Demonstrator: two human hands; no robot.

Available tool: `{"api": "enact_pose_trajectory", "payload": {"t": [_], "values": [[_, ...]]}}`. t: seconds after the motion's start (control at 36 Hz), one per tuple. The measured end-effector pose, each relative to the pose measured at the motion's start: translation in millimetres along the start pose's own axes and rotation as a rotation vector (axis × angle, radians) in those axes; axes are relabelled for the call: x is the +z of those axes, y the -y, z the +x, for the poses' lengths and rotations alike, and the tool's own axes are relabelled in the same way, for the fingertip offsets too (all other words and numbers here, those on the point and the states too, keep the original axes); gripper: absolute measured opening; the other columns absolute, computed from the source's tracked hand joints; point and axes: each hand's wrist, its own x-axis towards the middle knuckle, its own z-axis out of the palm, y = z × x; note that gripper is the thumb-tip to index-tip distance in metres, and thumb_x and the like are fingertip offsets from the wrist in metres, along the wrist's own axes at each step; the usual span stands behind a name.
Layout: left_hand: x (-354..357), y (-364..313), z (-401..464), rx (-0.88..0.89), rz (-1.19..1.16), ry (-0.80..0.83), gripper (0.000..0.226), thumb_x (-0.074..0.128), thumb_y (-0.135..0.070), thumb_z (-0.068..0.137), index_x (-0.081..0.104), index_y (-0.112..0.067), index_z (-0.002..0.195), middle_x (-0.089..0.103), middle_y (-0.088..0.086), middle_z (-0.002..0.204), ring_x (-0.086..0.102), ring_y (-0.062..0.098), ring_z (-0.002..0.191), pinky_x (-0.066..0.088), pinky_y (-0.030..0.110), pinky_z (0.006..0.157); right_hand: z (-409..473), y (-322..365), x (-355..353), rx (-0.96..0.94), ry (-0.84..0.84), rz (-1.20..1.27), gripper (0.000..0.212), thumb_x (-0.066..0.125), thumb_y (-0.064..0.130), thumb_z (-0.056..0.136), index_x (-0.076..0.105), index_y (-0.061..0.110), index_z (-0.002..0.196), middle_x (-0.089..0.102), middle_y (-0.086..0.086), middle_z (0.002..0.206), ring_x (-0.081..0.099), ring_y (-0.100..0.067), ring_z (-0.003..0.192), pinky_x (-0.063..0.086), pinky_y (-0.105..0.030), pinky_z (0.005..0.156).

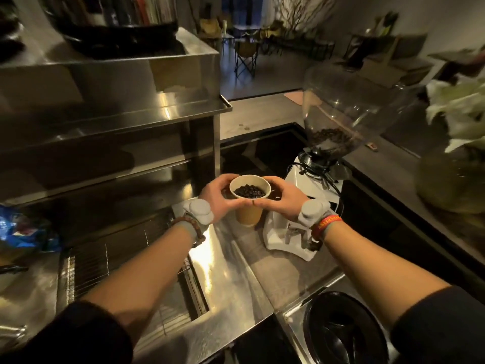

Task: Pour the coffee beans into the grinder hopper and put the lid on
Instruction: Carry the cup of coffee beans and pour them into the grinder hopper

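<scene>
A tan paper cup (249, 215) with dark coffee beans (249, 191) in it is held upright between both hands above the steel counter. My left hand (216, 197) wraps its left side and my right hand (284, 199) its right side, fingers near the rim. The white grinder (291, 229) stands just right of the cup. Its clear hopper (341, 109) rises behind and to the right, with some beans (330, 139) at its bottom. A black round lid (341, 329) lies at the lower right.
Steel shelving (110, 116) fills the left, with a wire rack (110, 258) below it. A blue bag (23, 232) lies at far left. White flowers in a vase (456, 122) stand on the dark ledge at right.
</scene>
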Motion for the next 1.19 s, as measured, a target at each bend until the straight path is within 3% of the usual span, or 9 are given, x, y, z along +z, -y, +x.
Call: {"api": "enact_pose_trajectory", "payload": {"t": [0.14,0.33,0.47,0.56,0.64,0.72,0.89,0.97,1.19], "values": [[-9.2,-27.6,20.1,0.08,-0.046,-0.044,0.069,0.079,-0.048,0.062,0.052,-0.026,0.122,0.062,-0.006,0.115,0.059,0.008,0.105,0.052,0.022,0.083,6.9,27.3,-26.0,-0.069,-0.071,-0.017,0.069,0.078,0.045,0.071,0.051,0.023,0.13,0.064,0.002,0.119,0.062,-0.013,0.107,0.052,-0.033,0.09],[-17.9,-61.4,42.2,0.121,-0.133,-0.056,0.079,0.076,-0.06,0.058,0.049,-0.026,0.125,0.061,-0.004,0.118,0.06,0.015,0.106,0.055,0.027,0.083,14.6,57.5,-53.0,-0.096,-0.139,0.026,0.073,0.078,0.056,0.065,0.054,0.026,0.128,0.065,0.008,0.117,0.062,-0.009,0.105,0.053,-0.026,0.085],[-24.1,-89.8,56.7,0.132,-0.177,-0.068,0.073,0.076,-0.058,0.059,0.048,-0.033,0.121,0.058,-0.019,0.106,0.058,0.006,0.098,0.049,0.009,0.066,19.2,77.7,-68.6,-0.105,-0.22,0.041,0.066,0.078,0.06,0.064,0.056,0.033,0.121,0.065,0.019,0.107,0.064,-0.001,0.094,0.055,-0.015,0.068],[-26.4,-104.9,66.2,0.159,-0.177,-0.082,0.081,0.073,-0.066,0.053,0.047,-0.032,0.121,0.058,-0.015,0.111,0.058,0.007,0.099,0.049,0.01,0.068,22.3,90.1,-77.4,-0.115,-0.269,0.028,0.063,0.076,0.064,0.063,0.057,0.036,0.117,0.065,0.022,0.105,0.063,0.002,0.092,0.052,-0.012,0.065],[-29.4,-117.6,78.1,0.18,-0.154,-0.101,0.084,0.07,-0.068,0.055,0.045,-0.029,0.124,0.056,-0.008,0.118,0.056,0.014,0.105,0.05,0.018,0.075,24.9,102.1,-86.8,-0.127,-0.312,0.032,0.066,0.074,0.067,0.063,0.058,0.035,0.118,0.065,0.02,0.107,0.062,-0.001,0.096,0.052,-0.015,0.069],[-32.2,-133.0,89.1,0.19,-0.151,-0.107,0.086,0.067,-0.074,0.052,0.044,-0.03,0.122,0.055,-0.011,0.114,0.056,0.01,0.099,0.047,0.013,0.068,26.3,112.8,-97.5,-0.154,-0.346,0.018,0.063,0.07,0.066,0.068,0.058,0.032,0.12,0.065,0.021,0.105,0.062,0.0,0.096,0.051,-0.012,0.067],[-31.7,-169.1,117.1,0.227,-0.172,-0.137,0.083,0.068,-0.078,0.046,0.045,-0.037,0.114,0.055,-0.024,0.101,0.056,0.0,0.089,0.046,0.01,0.06,29.5,125.6,-128.5,-0.173,-0.459,0.033,0.066,0.06,0.063,0.078,0.057,0.02,0.127,0.066,0.003,0.12,0.062,-0.018,0.107,0.052,-0.041,0.093],[-32.8,-183.7,132.5,0.24,-0.149,-0.128,0.083,0.068,-0.079,0.044,0.044,-0.04,0.113,0.054,-0.024,0.101,0.055,0.001,0.088,0.045,0.013,0.062,27.0,133.5,-151.0,-0.162,-0.515,0.032,0.085,0.058,0.07,0.071,0.051,0.014,0.133,0.063,-0.003,0.125,0.061,-0.019,0.111,0.05,-0.041,0.096],[-37.2,-219.1,173.1,0.232,-0.073,-0.093,0.087,0.073,-0.076,0.041,0.042,-0.042,0.115,0.054,-0.016,0.107,0.056,0.01,0.092,0.05,0.023,0.063,18.1,123.4,-221.5,-0.128,-0.649,-0.108,0.082,0.051,0.072,0.075,0.05,0.016,0.134,0.059,-0.005,0.131,0.055,-0.015,0.114,0.041,-0.028,0.089]]}}
